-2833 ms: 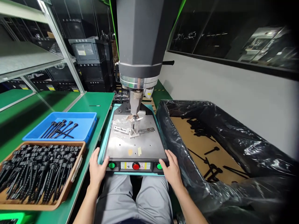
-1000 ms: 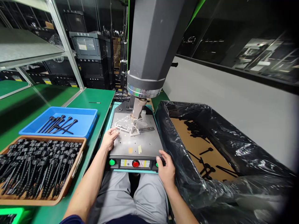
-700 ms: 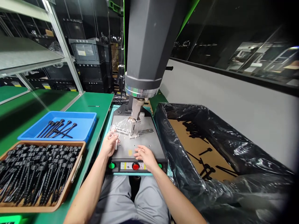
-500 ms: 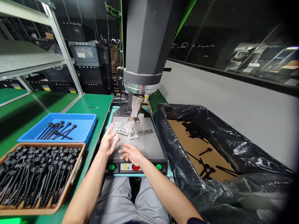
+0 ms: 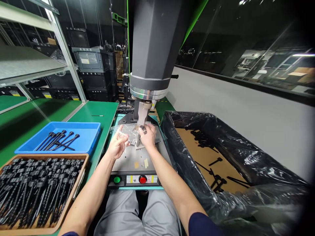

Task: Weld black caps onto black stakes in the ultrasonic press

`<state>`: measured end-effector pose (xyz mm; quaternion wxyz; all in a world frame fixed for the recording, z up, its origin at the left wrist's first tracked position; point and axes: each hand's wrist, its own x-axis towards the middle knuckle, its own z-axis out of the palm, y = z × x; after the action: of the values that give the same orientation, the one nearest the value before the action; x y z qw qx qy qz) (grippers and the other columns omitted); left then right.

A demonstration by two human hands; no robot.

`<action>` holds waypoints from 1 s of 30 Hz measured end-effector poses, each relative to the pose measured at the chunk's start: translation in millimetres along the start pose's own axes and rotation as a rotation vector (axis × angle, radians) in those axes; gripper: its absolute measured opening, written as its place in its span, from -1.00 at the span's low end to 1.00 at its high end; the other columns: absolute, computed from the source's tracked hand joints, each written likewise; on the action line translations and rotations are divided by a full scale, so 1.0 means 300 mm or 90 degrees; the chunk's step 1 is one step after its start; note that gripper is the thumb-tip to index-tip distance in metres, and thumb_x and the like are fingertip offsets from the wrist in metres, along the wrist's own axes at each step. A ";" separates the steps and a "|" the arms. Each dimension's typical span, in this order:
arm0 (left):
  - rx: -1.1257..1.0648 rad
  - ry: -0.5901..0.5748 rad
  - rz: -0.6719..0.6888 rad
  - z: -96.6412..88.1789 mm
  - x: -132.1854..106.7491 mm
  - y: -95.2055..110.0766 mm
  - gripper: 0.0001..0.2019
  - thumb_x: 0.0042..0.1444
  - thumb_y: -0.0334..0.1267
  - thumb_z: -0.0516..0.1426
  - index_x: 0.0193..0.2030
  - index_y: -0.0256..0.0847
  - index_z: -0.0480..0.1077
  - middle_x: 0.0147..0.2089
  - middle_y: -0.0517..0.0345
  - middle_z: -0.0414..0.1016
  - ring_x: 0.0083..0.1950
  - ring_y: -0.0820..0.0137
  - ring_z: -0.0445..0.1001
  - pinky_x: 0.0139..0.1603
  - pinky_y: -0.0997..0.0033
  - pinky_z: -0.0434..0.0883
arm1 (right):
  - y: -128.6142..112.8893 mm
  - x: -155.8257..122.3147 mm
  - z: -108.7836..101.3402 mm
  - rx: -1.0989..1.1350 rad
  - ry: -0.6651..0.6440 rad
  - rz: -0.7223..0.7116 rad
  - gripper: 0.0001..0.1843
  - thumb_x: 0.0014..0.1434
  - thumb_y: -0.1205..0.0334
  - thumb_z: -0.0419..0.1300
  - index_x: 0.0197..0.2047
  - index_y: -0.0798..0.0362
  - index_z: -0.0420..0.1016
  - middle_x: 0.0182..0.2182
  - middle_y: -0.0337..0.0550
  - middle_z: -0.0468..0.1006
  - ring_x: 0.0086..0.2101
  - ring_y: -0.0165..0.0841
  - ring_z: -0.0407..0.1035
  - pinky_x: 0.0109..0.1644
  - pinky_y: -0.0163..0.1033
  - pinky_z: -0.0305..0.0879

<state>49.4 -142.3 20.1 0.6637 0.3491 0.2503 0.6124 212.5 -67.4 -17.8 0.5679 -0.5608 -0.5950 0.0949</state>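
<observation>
My left hand is closed at the left of the metal fixture, its index finger stretched up. Crumpled clear plastic film lies against it, and a thin white strand hangs from its fingers. My right hand reaches in under the tip of the press head. Its thumb and fingers are round a small black round-headed piece at the top of the metal fixture. The rest of that piece is hidden by the hand and the film.
Left on the green bench stand a blue tray with several black round-headed stems and a brown tray packed with more. At right is a bin lined with black plastic. Green and red buttons line the machine's front.
My right hand has moved forward from above the front buttons to the fixture under the press head. My left hand stays near the plastic film, its index finger now more extended.
</observation>
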 end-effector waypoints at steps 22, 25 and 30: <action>0.161 0.057 -0.137 -0.084 0.005 -0.101 -0.15 -0.15 -0.36 0.35 0.31 -0.21 0.12 -0.35 0.24 0.47 -0.47 0.54 0.42 -0.38 0.47 0.42 | 0.048 -0.405 -0.337 0.293 -0.139 0.188 -0.60 0.08 0.05 0.32 -0.06 0.07 0.46 -0.29 -0.07 0.61 -0.36 -0.28 0.49 -0.24 -0.17 0.43; 0.216 0.101 -0.145 -0.104 -0.029 -0.115 -0.19 -0.12 -0.28 0.36 0.28 -0.29 0.15 -0.27 0.10 0.50 -0.39 0.48 0.49 -0.33 0.46 0.45 | 0.025 -0.420 -0.389 0.196 -0.116 0.072 -0.64 0.09 0.12 0.34 -0.04 0.02 0.49 -0.27 -0.11 0.58 -0.39 -0.33 0.44 -0.20 -0.16 0.42; 0.335 0.250 -0.135 -0.159 -0.126 -0.132 -0.27 -0.11 -0.22 0.36 0.21 -0.35 0.22 -0.10 -0.07 0.49 -0.22 0.39 0.54 -0.20 0.38 0.48 | -0.023 -0.386 -0.436 0.103 -0.053 -0.105 -0.73 0.12 0.17 0.33 -0.09 -0.02 0.50 -0.35 -0.18 0.52 -0.40 -0.33 0.36 -0.24 -0.18 0.38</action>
<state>33.6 -172.3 -44.2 0.5504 0.3557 0.5573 0.5099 279.3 -228.2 -34.5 0.5918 -0.4575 -0.6530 0.1187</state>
